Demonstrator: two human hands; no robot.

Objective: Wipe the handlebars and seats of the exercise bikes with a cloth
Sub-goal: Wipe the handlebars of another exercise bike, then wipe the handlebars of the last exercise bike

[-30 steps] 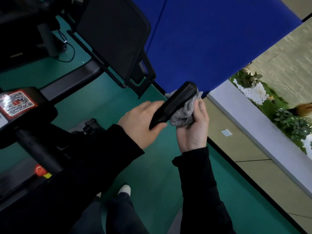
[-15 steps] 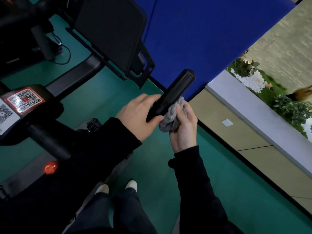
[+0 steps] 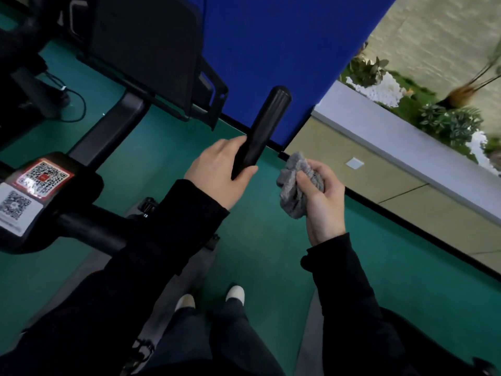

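The black handlebar slants up and away, its rounded end bare and highest. The left hand grips its lower end, fingers curled round the far side and the thumb lying along the near side. The grey cloth is now off the handlebar, just to its right and lower, with a clear gap between them. Half a second ago it was pressed against the handlebar's middle, and a second ago it was wrapped near the tip. The right hand holds the cloth bunched in its palm, fingers curled about it and the thumb pressing across the front.

Left of the handlebar, the bike's black stem carries QR stickers, one red-bordered and one white. Above and left of the handlebar stands a dark screen panel. Behind the handlebar's tip is a blue partition. Right of the handlebar runs a pale ledge with plants beyond. Below the handlebar lie green floor and two white shoe tips.
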